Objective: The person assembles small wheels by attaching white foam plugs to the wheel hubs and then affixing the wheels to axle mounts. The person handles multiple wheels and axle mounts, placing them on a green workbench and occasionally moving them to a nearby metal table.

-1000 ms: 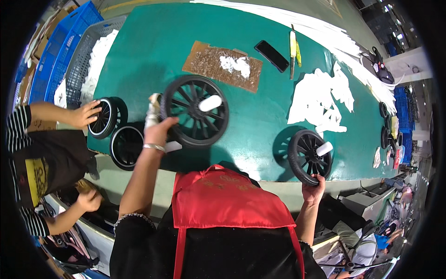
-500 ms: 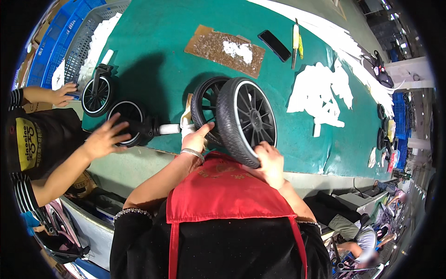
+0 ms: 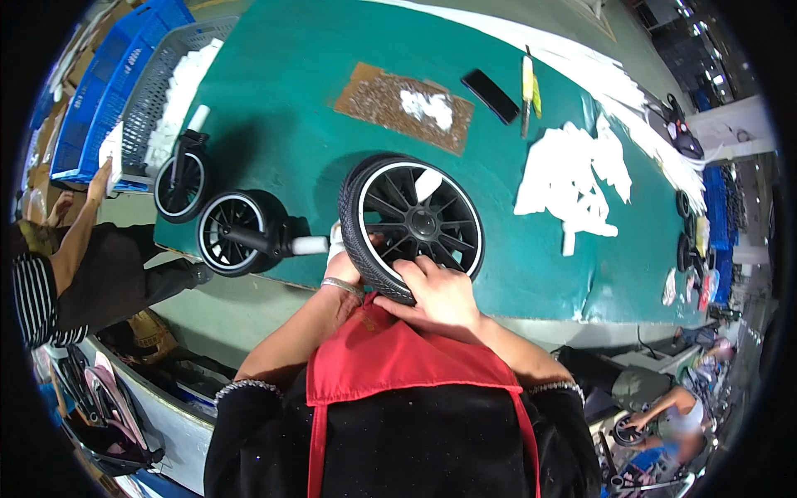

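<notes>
A black wheel [image 3: 425, 222] with a white ring round its rim and many spokes is propped up at the table's near edge, its face turned to me. My right hand [image 3: 440, 290] grips its lower rim, the fingers over the spokes. A second wheel seems to stand close behind it, only a strip of its tyre showing. My left hand [image 3: 344, 267] is at the left side of the tyre, its fingers mostly hidden; part of a finger shows between the spokes. Something white sits by this hand. A white patch [image 3: 427, 185] shows through the upper spokes.
Left on the green table [image 3: 282, 108] lie a caster wheel [image 3: 234, 232] with a white-sleeved stem and another caster [image 3: 181, 184]. Farther back are a brown board [image 3: 404, 108], phone [image 3: 491, 96], knife [image 3: 527, 91] and white sheets [image 3: 569, 174]. A co-worker's arm [image 3: 79, 236] reaches toward the crates [image 3: 137, 91].
The front wheel has shifted left and turned its face more toward me, covering most of the wheel behind. My right hand has moved left with it. The co-worker's hands have left the casters.
</notes>
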Demonstrator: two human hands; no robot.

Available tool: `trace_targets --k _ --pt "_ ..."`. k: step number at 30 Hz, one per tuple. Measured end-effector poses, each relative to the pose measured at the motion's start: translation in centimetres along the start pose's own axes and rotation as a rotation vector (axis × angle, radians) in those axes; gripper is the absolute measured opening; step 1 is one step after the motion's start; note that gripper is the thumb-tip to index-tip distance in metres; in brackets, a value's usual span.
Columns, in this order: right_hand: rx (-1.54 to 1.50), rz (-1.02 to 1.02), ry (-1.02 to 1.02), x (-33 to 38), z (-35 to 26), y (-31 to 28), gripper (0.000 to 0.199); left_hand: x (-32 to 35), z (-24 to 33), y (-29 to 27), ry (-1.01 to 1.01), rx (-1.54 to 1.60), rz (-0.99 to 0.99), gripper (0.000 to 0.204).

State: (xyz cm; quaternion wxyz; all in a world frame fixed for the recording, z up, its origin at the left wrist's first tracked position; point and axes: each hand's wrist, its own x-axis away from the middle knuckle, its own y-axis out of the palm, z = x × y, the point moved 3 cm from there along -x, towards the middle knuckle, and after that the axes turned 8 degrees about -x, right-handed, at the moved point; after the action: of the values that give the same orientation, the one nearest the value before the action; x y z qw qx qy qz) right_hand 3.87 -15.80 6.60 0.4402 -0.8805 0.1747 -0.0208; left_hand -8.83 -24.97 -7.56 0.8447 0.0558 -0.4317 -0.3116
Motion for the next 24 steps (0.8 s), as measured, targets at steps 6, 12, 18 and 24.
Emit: trace_targets --k 6,12,18,24 --pt "0.045 0.325 -0.232 -0.4 -0.6 -6.2 0.042 -1.0 7.7 -3.6 -0.022 0.472 -0.025 0.025" --pt "-0.208 0.354 0.123 2.9 4.3 -5.0 0.021 -13.2 19.3 -10.9 0.37 0.57 0.166 0.022" --pt "-0.397 0.222 0.321 7.3 5.2 -1.7 0.015 -18.8 7.7 -8.5 0.25 0.269 -0.394 0.015" --pt "-0.303 0.162 0.371 10.0 5.4 3.1 0.017 -4.5 -2.2 1.9 -0.137 -0.421 -0.798 0.035"
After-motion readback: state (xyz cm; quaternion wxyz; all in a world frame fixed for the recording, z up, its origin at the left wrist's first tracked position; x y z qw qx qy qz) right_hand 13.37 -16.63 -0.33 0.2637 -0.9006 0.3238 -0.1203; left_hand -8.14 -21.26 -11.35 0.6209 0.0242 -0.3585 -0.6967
